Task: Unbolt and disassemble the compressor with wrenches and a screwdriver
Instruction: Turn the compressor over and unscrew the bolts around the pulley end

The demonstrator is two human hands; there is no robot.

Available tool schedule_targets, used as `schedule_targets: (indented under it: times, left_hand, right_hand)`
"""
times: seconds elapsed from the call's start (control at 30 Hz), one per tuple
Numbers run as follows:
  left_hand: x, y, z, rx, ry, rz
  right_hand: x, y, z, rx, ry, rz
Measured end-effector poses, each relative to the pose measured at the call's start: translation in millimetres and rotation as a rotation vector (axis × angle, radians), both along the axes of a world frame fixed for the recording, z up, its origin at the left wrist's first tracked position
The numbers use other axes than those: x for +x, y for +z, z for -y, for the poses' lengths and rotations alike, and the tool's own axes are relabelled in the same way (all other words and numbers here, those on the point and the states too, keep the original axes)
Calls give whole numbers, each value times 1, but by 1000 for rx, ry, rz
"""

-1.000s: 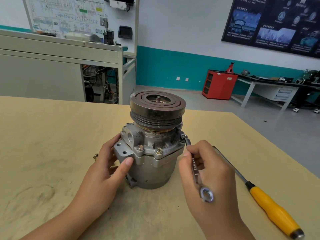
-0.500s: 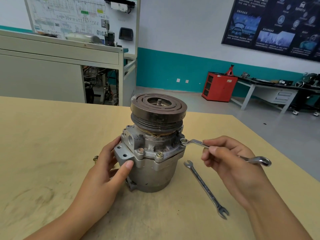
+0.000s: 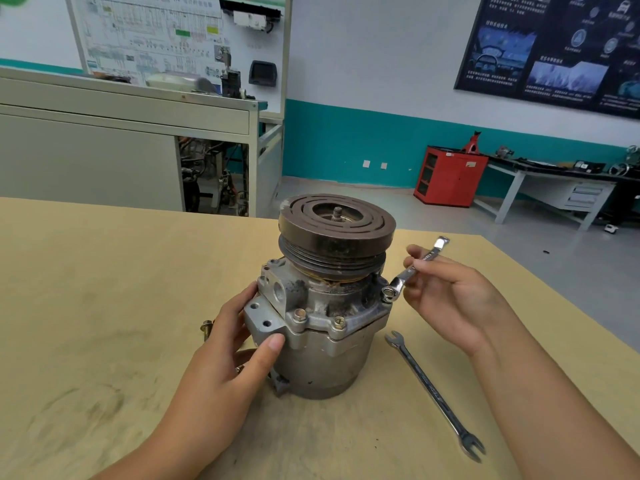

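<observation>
workshop bench (image 3: 104,306): left hand (image 3: 225,368) clasps the compressor (image 3: 322,341) as right hand (image 3: 446,299) pinches a wrench (image 3: 414,268) ringed on its right-side bolt (image 3: 389,293); keep the ring square to avoid slipping.

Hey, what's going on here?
A person is taking apart a compressor that stands upright on the table. Their left hand grips its housing to steady it, while the right hand holds a ring wrench with its ring end on a bolt at the right of the flange. Two front bolts are in place; a loose bolt and a second wrench lie on the table.
</observation>
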State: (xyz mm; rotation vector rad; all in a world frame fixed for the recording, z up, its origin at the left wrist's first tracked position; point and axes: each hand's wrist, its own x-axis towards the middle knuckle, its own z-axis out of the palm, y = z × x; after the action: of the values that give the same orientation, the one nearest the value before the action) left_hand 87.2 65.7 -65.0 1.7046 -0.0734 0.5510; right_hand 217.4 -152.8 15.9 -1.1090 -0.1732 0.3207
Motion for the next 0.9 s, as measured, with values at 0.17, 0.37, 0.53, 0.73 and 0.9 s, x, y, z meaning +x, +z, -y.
schedule_targets:
  times: [0.17,0.37,0.53,0.73,0.9]
  left_hand:
    - [0,0,0,3,5,3]
    - [1,1,-1,26,8,-5]
    - [0,2,0,23,11,-6]
    - [0,1,1,16,19,-12]
    - [-1,3,2,12,12,-3]
  right_hand:
    - [12,-3,-16,-37,19,-57]
    - [16,3,-19,173,-163,-102]
    - [-4,14,-19,246,-265,-6]
    - [-43,12,-13,220,-514,108]
    - [-76,6,-13,234,-680,308]
